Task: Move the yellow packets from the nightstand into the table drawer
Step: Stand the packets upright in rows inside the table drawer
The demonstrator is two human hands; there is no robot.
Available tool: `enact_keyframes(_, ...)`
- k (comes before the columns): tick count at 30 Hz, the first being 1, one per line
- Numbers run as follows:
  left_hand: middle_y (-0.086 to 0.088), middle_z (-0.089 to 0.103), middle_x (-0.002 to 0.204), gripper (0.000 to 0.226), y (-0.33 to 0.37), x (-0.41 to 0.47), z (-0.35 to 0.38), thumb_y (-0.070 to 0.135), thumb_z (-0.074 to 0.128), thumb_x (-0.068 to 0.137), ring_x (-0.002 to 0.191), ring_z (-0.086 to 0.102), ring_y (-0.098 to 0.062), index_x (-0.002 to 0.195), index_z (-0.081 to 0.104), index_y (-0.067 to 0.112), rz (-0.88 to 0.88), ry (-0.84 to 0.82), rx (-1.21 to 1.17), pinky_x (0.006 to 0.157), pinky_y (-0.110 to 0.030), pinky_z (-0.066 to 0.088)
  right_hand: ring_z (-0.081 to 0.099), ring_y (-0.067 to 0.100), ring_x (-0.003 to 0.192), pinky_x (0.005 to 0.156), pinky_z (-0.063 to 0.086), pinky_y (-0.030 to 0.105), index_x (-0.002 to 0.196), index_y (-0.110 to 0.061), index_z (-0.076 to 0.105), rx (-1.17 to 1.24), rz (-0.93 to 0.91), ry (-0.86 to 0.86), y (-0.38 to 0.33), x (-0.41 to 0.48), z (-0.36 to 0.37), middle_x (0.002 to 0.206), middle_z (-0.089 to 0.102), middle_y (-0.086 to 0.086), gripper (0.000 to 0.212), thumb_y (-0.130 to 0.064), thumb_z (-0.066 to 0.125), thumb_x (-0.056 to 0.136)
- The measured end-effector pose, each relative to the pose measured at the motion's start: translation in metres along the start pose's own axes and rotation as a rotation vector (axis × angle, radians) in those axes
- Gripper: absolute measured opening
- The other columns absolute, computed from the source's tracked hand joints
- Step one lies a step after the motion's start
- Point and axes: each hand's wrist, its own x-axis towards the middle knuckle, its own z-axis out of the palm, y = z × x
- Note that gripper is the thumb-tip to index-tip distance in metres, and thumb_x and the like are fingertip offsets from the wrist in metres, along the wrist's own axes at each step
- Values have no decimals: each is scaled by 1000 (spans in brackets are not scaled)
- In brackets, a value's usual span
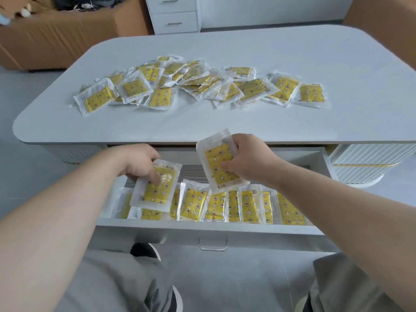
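In the drawer (pixel 211 228): packet row (pixel 247 207); left hand (pixel 137 163) pinches one packet (pixel 157 194); right hand (pixel 249 161) pinches another packet (pixel 216 165).

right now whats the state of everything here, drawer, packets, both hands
table drawer: open, pulled out
packets in drawer: lined up in a row along the front
packets on table: loose overlapping heap, not yet moved
left hand: pinches left packet low over the drawer's left end
right hand: grips right packet, raised above the drawer
rear cabinet drawers: both closed
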Motion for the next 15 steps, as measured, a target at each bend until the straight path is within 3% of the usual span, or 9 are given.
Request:
enact_keyframes(4,-5,73,93,27,-37,14,8,7,81,82,80,71,-21,104,69,16,-157,28,52,58,-30,58,69,20,87,71,62,35,105,-14,64,-6,-18,-25,-4,-1,11,99,70,2,21,-10,72,86)
enact_keyframes(7,-6,73,101,34,-58,25,18,7,81,82,88,72,-24,111,67,15,-216,3,58,73,-38,63,67,18,84,64,58,28,104,-14,62,-33,-31,-25,-5,-1,16,98,68,2,18,-11,71,87)
enact_keyframes(9,-4,71,107,38,-66,29,25,16,83,82,96,70,-22,116,66,16,-202,25,189,82,-35,60,66,17,84,62,56,26,104,-14,62,-47,-33,-27,-4,0,17,98,68,2,19,-12,71,88)
enact_keyframes(13,-1,65,117,48,-71,31,33,35,82,81,107,62,-20,120,63,16,-161,157,457,86,-29,53,67,17,87,65,57,28,107,-17,62,-48,-20,-38,-1,0,17,99,67,-1,22,-12,71,87)
enact_keyframes(15,2,64,111,46,-72,30,38,43,80,81,102,62,-19,116,63,18,-165,168,570,81,-30,53,67,16,88,64,57,27,109,-20,63,-34,-16,-43,0,0,18,99,68,-3,25,-10,71,87)
